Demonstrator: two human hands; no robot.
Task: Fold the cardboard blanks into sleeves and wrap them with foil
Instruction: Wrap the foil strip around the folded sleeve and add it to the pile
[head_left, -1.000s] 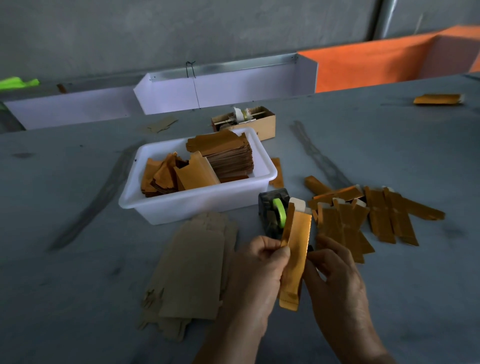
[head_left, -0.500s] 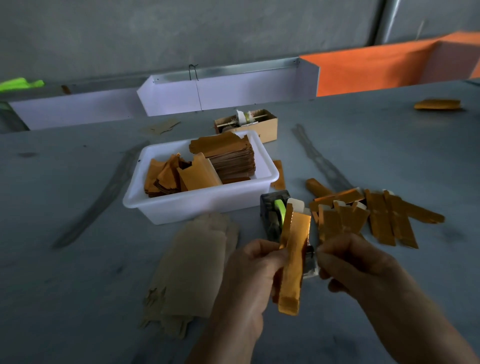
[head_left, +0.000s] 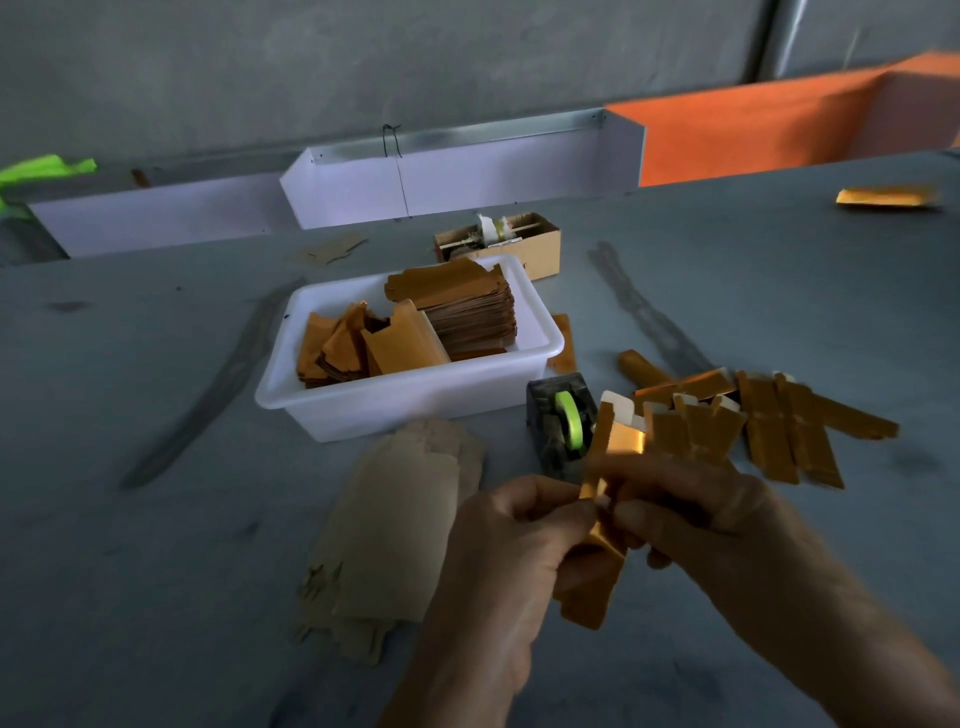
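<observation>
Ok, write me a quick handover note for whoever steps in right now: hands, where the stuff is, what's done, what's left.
Left hand: pinches the gold foil sleeve at mid-length.
Right hand: fingers curled on the same sleeve from the other side; blurred, so the exact grip is unclear.
Tape dispenser stands on the table just beyond the hands.
Plain cardboard blanks lie stacked to the left of the hands.
White tub holds foil pieces and a stack of sheets.
Done: a pile of finished gold sleeves lies to the right.
Left: finish the sleeve in hand, then work through the blanks.
</observation>
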